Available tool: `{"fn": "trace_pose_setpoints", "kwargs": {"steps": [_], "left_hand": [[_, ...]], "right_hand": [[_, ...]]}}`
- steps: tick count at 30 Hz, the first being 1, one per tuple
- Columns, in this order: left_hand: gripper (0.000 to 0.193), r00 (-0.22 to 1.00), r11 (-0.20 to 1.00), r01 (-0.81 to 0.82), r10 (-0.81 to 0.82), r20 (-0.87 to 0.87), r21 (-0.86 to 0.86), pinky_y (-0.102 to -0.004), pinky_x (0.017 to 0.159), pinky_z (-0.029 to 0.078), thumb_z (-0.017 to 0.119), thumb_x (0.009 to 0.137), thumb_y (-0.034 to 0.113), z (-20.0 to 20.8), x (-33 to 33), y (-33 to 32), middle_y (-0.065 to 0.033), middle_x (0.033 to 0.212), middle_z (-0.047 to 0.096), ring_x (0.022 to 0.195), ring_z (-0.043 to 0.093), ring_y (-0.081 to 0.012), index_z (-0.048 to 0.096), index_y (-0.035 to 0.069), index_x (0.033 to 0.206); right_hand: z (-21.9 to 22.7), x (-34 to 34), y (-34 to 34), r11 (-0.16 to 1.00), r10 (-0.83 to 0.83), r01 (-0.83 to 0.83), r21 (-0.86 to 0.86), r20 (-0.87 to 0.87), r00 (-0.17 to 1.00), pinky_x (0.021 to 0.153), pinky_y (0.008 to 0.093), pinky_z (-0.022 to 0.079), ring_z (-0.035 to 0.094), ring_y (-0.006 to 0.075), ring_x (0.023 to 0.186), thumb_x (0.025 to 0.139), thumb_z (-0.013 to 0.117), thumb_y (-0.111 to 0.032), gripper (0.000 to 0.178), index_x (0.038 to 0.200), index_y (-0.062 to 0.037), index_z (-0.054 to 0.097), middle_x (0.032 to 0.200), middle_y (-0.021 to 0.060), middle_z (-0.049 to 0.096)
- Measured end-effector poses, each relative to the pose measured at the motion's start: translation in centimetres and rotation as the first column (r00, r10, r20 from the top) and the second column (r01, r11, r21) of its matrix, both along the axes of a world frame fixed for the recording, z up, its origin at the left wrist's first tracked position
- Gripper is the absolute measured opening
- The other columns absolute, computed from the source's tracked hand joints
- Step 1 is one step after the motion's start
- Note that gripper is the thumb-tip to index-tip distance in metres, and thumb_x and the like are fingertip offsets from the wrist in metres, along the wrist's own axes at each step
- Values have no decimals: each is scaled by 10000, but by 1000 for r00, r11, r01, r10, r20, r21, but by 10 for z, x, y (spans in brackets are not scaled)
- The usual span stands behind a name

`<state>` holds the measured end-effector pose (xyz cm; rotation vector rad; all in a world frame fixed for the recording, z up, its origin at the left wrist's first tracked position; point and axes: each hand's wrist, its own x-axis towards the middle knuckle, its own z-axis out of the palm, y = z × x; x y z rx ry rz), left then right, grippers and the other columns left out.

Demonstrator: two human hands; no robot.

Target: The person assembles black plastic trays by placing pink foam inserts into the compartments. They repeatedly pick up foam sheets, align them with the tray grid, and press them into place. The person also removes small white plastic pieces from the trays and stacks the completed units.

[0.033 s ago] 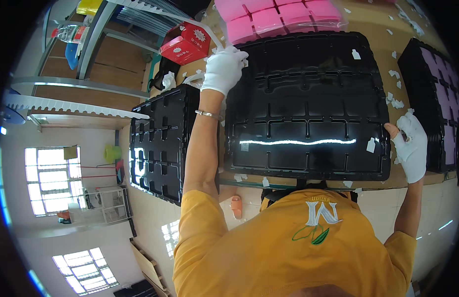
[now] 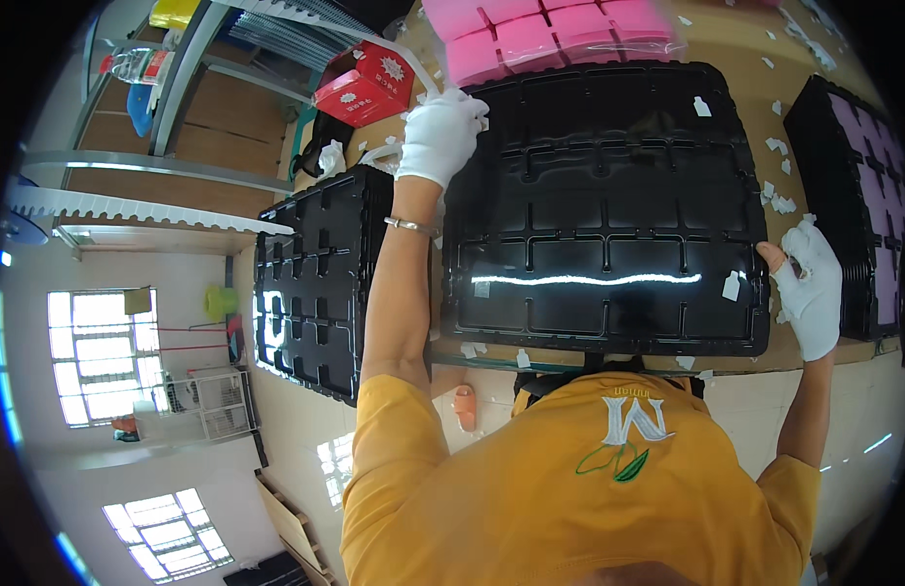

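Wearing a yellow shirt, the person stood close against the near edge of the workbench, both arms stretched out over it. A large black moulded tray lay flat on the bench right in front of them, its grid of shallow compartments facing up and, as far as could be seen, all empty but for a few stray white scraps. The right hand, in a white glove, was curled around the tray's right edge near the front corner, fingers closed on the rim. The left hand, also in a white glove, gripped the far left corner, with a thin bracelet showing on the wrist. By the look of it the tray was being set or squared up on the bench, and nothing had yet been loaded into it.

To the left, a stack of similar black trays hung off the bench side. At the right edge another black tray held pale purple pieces in its pockets, which seemed a finished one. Farther back, touching the big tray's far rim, lay pink pads under clear wrap, apparently stock not yet used. White paper bits littered the bench top, and a red carton sat at the far left corner.
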<state>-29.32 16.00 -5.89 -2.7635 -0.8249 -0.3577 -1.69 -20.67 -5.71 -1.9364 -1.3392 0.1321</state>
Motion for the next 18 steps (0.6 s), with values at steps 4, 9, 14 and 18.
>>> {"fn": "trace_pose_setpoints", "kwargs": {"steps": [4,9,14,18], "left_hand": [[130,996,993,-70,75,53,-93,-404,826,485,628,788,181,3,3,1,-67,930,658,939,613,-284,695,126,885],[110,996,992,-71,76,42,-105,-408,800,489,637,764,173,4,7,5,-67,931,645,932,612,-286,687,128,851],[115,995,997,-61,64,74,-45,-418,786,488,646,738,170,-1,6,5,-66,902,632,911,612,-290,693,148,841],[113,985,997,-53,62,159,-60,-419,778,478,657,729,174,-9,1,6,-50,924,632,909,610,-277,700,157,833]], "right_hand": [[3,-2,5,999,31,-31,-11,56,998,560,319,323,340,208,605,824,728,-128,352,701,7,427,676,80,358],[5,-5,10,998,54,-55,3,61,997,564,324,326,349,217,607,820,735,-150,356,698,4,437,674,89,370],[6,-5,13,998,45,-47,38,70,997,562,334,329,350,225,605,801,750,-157,371,689,6,438,668,90,368],[5,-7,14,996,61,-67,64,90,994,557,329,323,349,220,599,791,755,-131,367,683,5,433,658,86,367]]}}
